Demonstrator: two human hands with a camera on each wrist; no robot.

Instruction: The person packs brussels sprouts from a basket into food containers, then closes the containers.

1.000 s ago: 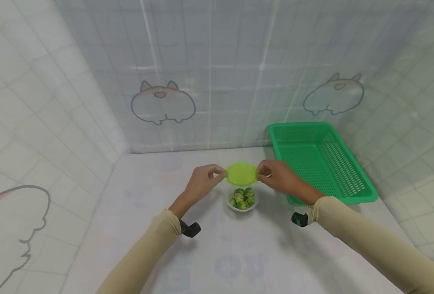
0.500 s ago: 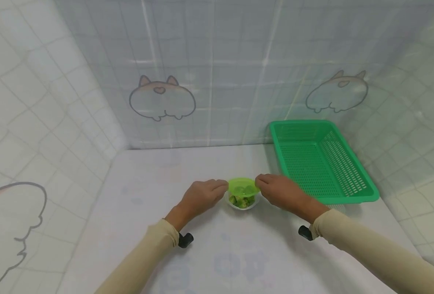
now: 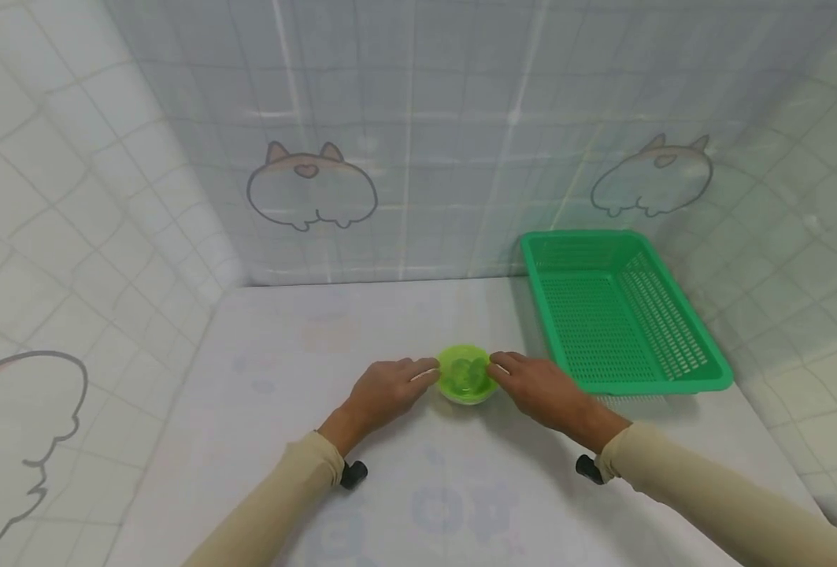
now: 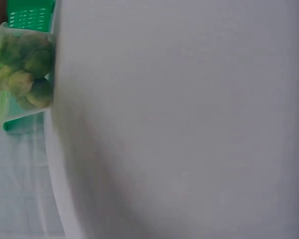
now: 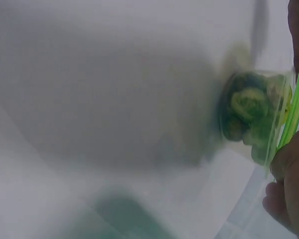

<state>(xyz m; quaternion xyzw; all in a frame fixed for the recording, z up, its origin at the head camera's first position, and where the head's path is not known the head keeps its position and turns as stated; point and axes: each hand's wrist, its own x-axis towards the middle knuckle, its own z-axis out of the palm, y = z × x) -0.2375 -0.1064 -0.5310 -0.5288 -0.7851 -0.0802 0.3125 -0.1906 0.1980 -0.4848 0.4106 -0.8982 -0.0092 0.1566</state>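
A small clear plastic tub of Brussels sprouts stands on the white tabletop. Over its mouth lies a translucent lime-green lid, through which the sprouts show faintly. In the right wrist view the lid stands at a slight angle to the tub's rim. My left hand pinches the lid's left edge, while my right hand grips the right edge with curled fingers. The left fingertips are largely hidden in the left wrist view.
A green perforated plastic basket sits at the back right, beyond my right hand. Tiled-pattern walls with cartoon drawings border the table at the back and both sides.
Both hands have lowered the lid from behind and above the tub onto its mouth, covering the sprouts that were openly visible before. The tub and basket have stayed in place.
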